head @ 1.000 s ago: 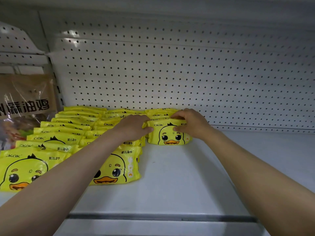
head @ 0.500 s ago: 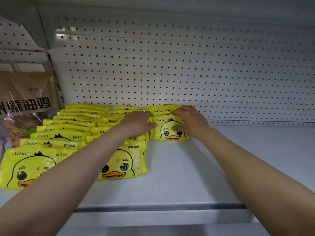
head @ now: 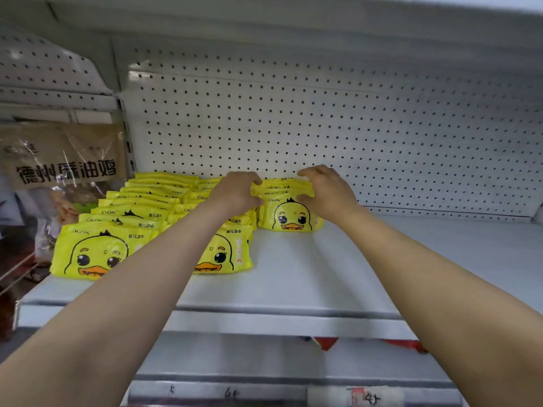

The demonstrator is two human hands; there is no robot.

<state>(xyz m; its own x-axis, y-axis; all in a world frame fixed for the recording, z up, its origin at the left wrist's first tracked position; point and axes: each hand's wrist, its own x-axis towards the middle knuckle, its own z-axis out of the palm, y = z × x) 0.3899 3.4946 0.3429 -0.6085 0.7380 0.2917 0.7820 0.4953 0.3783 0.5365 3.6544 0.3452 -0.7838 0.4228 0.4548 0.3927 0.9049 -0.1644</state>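
Yellow wipe packs with a duck face lie in three rows on a white shelf (head: 293,283). The left row (head: 97,254) and the middle row (head: 223,254) run from the front to the pegboard. The right row is short; its front pack (head: 289,215) stands near the back. My left hand (head: 238,190) grips the left ends of the packs behind it, fingers curled over their tops. My right hand (head: 326,192) grips the right ends of the same packs, thumb against the side.
A white pegboard (head: 352,136) closes the back of the shelf. A brown bagged food pack (head: 61,160) hangs on the neighbouring bay at left. A shelf-edge strip with price labels (head: 293,395) runs below. Bare shelf surface stretches to the right.
Both hands have shifted up from the front pack's corners to the tops of the packs behind it. The camera has pulled back and down, showing the shelf edge and labels.
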